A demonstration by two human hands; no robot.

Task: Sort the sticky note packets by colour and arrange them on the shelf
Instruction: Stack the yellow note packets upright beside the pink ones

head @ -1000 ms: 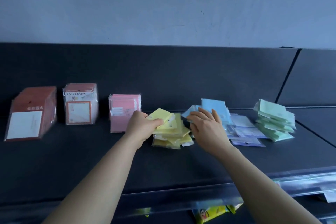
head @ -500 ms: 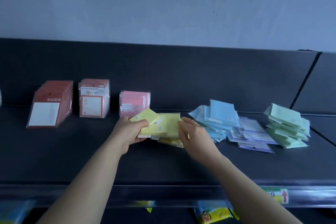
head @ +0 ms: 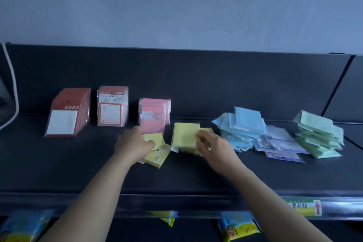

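1. Farthest left on the dark shelf (head: 59,167), a row of red-brown packets (head: 67,112) with white windows stands leaning back, and just beside it an upright stack of packets printed "UNIVERSITY" (head: 113,111).
2. Next, the pink packets (head: 154,115) stand on edge against the back of the shelf.
3. Just in front of them, the left hand (head: 133,144) grasps a few yellow packets (head: 155,149), thumb on top; these fan out loosely, their lower corners resting on the shelf.
4. Close to the right, apart from that bundle, the right hand (head: 213,146) holds a second yellow bundle (head: 185,135), tilted up on edge, fingers curled over its right side.
5. Past the right hand lies an untidy blue heap (head: 240,127), with pale purple packets (head: 280,144) spread flat and touching it.
6. Farthest right sits a loose green pile (head: 319,137), slanting and uneven.
7. Below, a label strip with a red arrow (head: 303,207) is on the shelf's front edge, and colourful bags (head: 238,226) hang beneath.
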